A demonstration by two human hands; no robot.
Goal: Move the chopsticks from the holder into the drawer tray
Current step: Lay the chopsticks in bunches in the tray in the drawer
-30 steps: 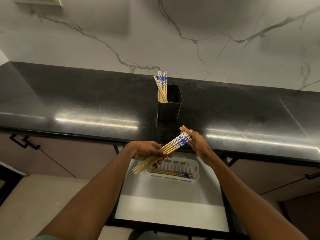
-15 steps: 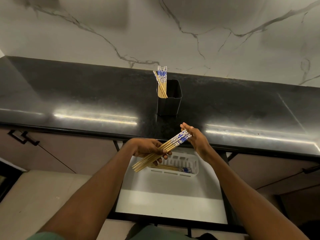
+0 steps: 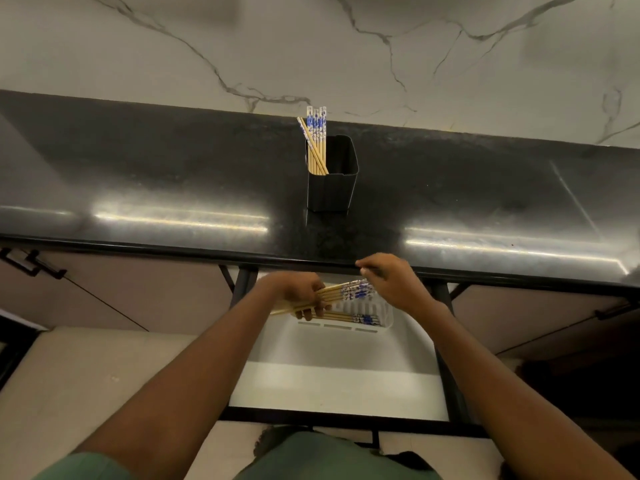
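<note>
A black square holder (image 3: pixel 332 188) stands on the dark countertop with several blue-patterned bamboo chopsticks (image 3: pixel 316 140) leaning in its left side. My left hand (image 3: pixel 298 292) grips a bundle of chopsticks (image 3: pixel 349 291) held almost level just above the white slotted tray (image 3: pixel 384 318) in the open drawer. My right hand (image 3: pixel 391 282) hovers at the bundle's patterned ends, fingers curled and touching the tips. More chopsticks (image 3: pixel 356 318) lie flat in the tray under the bundle.
The white drawer (image 3: pixel 339 375) is pulled out below the glossy black countertop (image 3: pixel 173 188). A marble wall rises behind. Cabinet fronts with black handles (image 3: pixel 34 265) flank the drawer on both sides.
Both hands have lowered the bundle from the counter edge down to the tray, and it has turned from tilted to nearly level. The view has dipped downward.
</note>
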